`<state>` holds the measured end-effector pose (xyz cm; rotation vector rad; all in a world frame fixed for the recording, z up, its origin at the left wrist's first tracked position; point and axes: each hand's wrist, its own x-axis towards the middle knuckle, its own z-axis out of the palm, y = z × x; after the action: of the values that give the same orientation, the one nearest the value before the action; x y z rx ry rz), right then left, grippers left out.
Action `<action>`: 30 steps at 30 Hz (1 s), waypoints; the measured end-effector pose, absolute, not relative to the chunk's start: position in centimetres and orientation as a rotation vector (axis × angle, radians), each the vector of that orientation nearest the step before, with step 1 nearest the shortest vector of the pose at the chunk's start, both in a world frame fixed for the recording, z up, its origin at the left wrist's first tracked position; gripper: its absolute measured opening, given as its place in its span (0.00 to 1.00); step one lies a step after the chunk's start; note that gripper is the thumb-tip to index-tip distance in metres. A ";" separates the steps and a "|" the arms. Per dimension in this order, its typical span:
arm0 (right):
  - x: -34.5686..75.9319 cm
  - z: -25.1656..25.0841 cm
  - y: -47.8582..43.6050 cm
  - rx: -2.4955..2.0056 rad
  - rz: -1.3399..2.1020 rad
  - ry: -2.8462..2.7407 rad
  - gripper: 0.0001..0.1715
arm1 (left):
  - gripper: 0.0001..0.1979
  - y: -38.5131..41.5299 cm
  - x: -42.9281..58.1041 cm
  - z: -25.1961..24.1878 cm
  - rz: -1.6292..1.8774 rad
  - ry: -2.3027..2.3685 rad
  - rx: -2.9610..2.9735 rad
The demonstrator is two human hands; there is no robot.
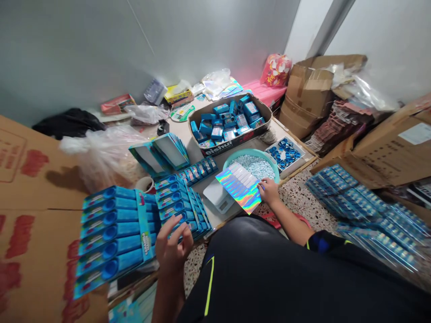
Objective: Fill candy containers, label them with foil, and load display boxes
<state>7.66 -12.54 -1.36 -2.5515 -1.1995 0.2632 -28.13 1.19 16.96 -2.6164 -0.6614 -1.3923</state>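
My left hand (173,244) rests with curled fingers on a stack of blue packaged boxes (183,204) at the low table's near edge; it pinches the edge of one. My right hand (268,190) grips the corner of a shiny holographic sticker sheet (239,186) lying over a small white scale (218,196). Just behind the sheet stands a teal bowl (232,157) of small pale pieces.
A large display carton of blue tubes (112,235) sits left. A cardboard box (230,121) of blue packets and a tray of blue rings (284,154) lie behind. Bagged blue packs (367,206) cover the floor right, among brown cartons (397,143). A plastic bag (101,154) stands left.
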 end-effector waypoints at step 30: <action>7.8 -2.7 -13.1 -2.241 0.466 -1.268 0.18 | 0.20 1.3 -26.9 16.3 -1.183 -0.437 -2.938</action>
<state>7.77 -13.05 -2.74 -2.2415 -1.2683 0.4657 -26.92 1.27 16.26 -2.9376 -0.4373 -1.1834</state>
